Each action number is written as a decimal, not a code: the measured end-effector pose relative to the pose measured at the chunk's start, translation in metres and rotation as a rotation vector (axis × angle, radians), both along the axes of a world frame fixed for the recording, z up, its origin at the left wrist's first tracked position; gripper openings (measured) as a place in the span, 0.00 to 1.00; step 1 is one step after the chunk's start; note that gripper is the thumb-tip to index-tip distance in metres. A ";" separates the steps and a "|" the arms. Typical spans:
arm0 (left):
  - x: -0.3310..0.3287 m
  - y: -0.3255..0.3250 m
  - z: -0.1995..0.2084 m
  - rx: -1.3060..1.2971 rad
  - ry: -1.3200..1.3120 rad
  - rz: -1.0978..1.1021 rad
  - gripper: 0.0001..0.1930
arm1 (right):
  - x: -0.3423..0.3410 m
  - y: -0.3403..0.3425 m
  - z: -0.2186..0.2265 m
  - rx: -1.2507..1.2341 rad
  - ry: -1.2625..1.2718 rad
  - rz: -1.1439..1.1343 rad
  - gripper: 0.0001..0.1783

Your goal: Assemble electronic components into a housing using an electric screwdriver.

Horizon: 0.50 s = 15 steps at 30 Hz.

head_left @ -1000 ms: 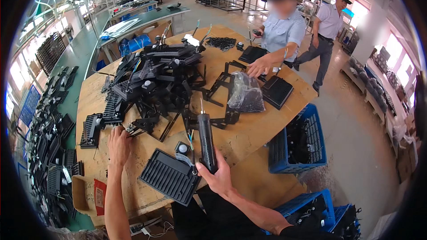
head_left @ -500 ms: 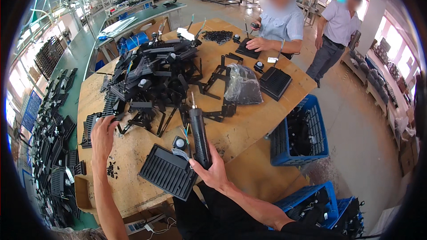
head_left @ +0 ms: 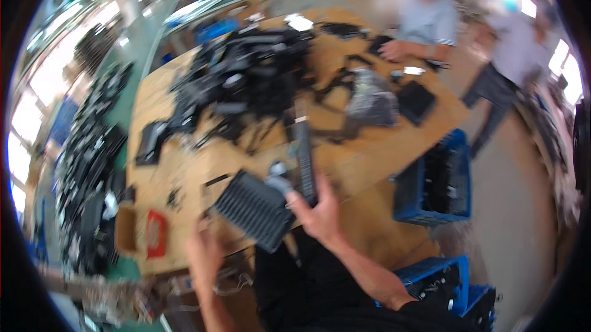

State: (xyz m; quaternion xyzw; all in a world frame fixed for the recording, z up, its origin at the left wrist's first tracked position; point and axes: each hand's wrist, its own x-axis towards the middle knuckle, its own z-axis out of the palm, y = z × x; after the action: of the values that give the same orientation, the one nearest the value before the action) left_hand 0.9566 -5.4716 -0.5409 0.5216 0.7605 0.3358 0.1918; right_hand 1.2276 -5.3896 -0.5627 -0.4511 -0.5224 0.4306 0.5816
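Motion blurs the whole picture. My right hand is closed round a black electric screwdriver, its bit pointing away from me. Its thumb lies by the corner of a ribbed black lamp housing, which sits tilted at the table's near edge. A small round white sensor shows at the housing's far side. My left hand is left of the housing, fingers closed and smeared. A thin black bracket appears to reach up from those fingers, beside the housing.
A heap of black housings and brackets covers the table's far left. Beyond the screwdriver lies a clear plastic bag. Blue crates stand at right. A cardboard box and red object sit at left. A co-worker works opposite.
My left hand has come back from the heap to beside the housing, with a thin black bracket. The whole view has shifted. My right hand keeps the electric screwdriver.
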 end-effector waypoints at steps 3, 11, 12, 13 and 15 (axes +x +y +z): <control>0.047 0.005 -0.002 0.090 0.067 -0.088 0.23 | 0.009 -0.009 0.002 -0.053 0.070 -0.031 0.31; 0.064 -0.002 -0.007 0.070 -0.024 -0.051 0.32 | -0.014 -0.032 0.006 -0.043 0.180 -0.064 0.26; 0.061 -0.001 -0.010 0.069 -0.029 -0.065 0.33 | -0.014 -0.031 0.008 -0.071 0.179 -0.068 0.26; 0.058 -0.002 -0.013 0.065 -0.030 -0.078 0.33 | -0.014 -0.031 0.008 -0.101 0.182 -0.070 0.25; 0.061 -0.010 0.013 0.047 -0.041 -0.074 0.33 | -0.015 -0.025 0.002 -0.076 0.168 -0.077 0.25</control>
State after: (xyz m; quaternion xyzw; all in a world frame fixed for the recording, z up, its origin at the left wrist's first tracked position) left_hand 1.0176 -5.4817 -0.5283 0.5467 0.7286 0.3568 0.2072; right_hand 1.2131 -5.4145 -0.5608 -0.4548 -0.4374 0.4636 0.6220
